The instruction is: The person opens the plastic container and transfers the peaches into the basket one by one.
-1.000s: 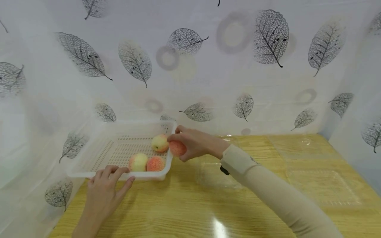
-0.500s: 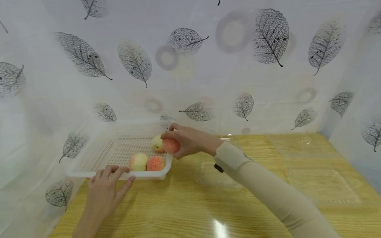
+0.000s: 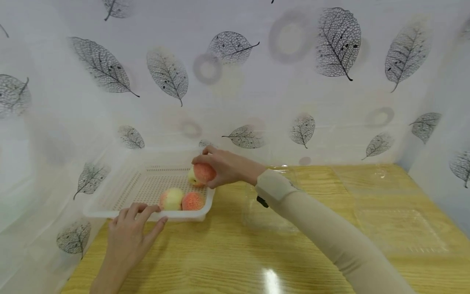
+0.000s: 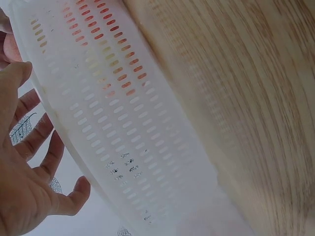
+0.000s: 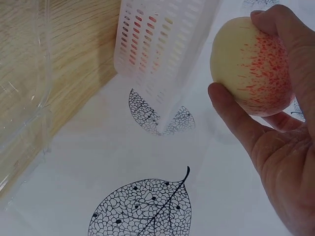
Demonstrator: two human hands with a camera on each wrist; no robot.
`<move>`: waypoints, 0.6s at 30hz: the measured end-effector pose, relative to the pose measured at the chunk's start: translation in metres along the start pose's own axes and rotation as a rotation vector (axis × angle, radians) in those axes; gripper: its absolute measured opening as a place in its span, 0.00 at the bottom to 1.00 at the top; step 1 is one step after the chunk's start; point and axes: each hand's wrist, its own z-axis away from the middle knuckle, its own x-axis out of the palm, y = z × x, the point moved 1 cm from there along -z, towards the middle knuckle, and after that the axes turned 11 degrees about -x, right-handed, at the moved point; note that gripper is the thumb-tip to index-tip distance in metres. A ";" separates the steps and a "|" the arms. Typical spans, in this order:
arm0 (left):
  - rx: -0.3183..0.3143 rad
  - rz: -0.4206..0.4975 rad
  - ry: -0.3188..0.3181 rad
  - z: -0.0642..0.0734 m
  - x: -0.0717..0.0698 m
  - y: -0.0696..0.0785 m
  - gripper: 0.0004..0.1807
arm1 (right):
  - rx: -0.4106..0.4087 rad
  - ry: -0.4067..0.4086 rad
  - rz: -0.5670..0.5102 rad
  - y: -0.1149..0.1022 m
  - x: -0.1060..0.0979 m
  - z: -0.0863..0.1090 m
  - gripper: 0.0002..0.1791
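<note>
A white perforated plastic basket (image 3: pixel 147 214) stands at the left of the table. Inside are a pale yellow and red apple (image 3: pixel 171 199), a redder apple (image 3: pixel 193 201) and a third apple (image 3: pixel 191 176), partly hidden. My right hand (image 3: pixel 229 166) grips another yellow apple with red speckles (image 5: pixel 251 66), holding it above the basket's right side. In the right wrist view the thumb and fingers wrap round that apple. My left hand (image 3: pixel 128 228) holds the basket's near rim, fingers curled over it and thumb on the outside.
A clear plastic box (image 3: pixel 264 208) stands right of the basket, partly behind the right forearm. Further transparent plastic containers (image 3: pixel 402 230) lie at the right of the wooden table (image 3: pixel 220 261). A white leaf-patterned curtain (image 3: pixel 249 94) closes off the back and sides.
My right hand has moved left with the apple, from beside the basket's right rim to over its inside. The left hand has stayed on the near rim.
</note>
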 end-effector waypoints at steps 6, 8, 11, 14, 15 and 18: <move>0.003 -0.004 0.002 -0.001 0.001 0.001 0.17 | 0.000 0.028 0.003 0.005 0.005 -0.006 0.37; 0.002 -0.006 0.001 -0.001 0.001 0.000 0.17 | 0.011 0.025 -0.003 0.007 0.006 -0.009 0.37; 0.000 -0.008 -0.003 -0.002 0.002 0.000 0.17 | 0.021 0.011 -0.007 0.009 0.009 -0.014 0.36; -0.005 -0.008 -0.008 -0.001 0.003 0.001 0.16 | 0.017 -0.009 -0.005 0.010 0.012 -0.020 0.35; -0.008 -0.006 -0.009 -0.001 0.003 0.001 0.16 | 0.016 -0.017 -0.005 0.010 0.013 -0.023 0.35; -0.012 -0.006 -0.012 0.000 0.003 0.001 0.16 | 0.005 -0.040 -0.004 0.010 0.016 -0.029 0.33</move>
